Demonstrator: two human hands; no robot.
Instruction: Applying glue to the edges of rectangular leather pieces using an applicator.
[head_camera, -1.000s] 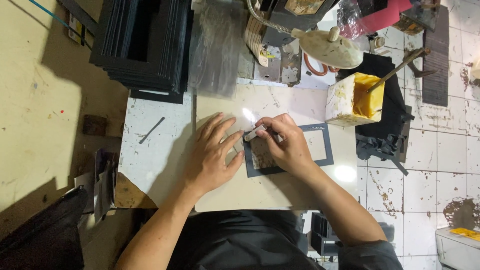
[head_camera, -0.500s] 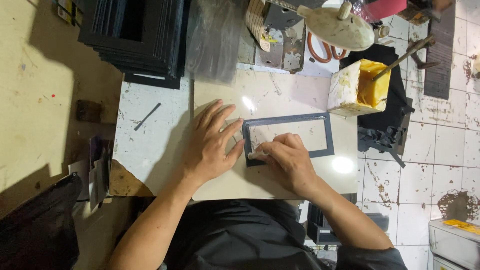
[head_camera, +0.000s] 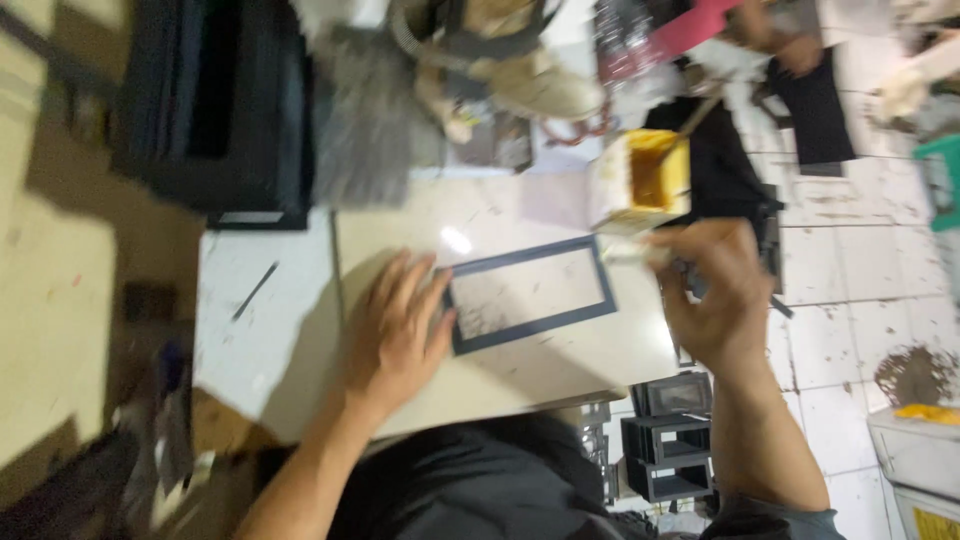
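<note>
Head view: left hand (head_camera: 395, 335) lying flat, fingers spread, pressing the dark rectangular frame (head_camera: 528, 294) at its near end on the pale board (head_camera: 560, 365). Right hand (head_camera: 712, 290) curling beside the frame's far end, just below the yellow-filled tub (head_camera: 640, 180); contents too blurred to tell.

A stack of dark frames (head_camera: 215, 110) is seen well beyond the fingers, on the far left. A thin dark rod (head_camera: 255, 291) lies left of the fingers, and small dark boxes (head_camera: 670, 445) are stacked below the tabletop, nearer than the fingers
</note>
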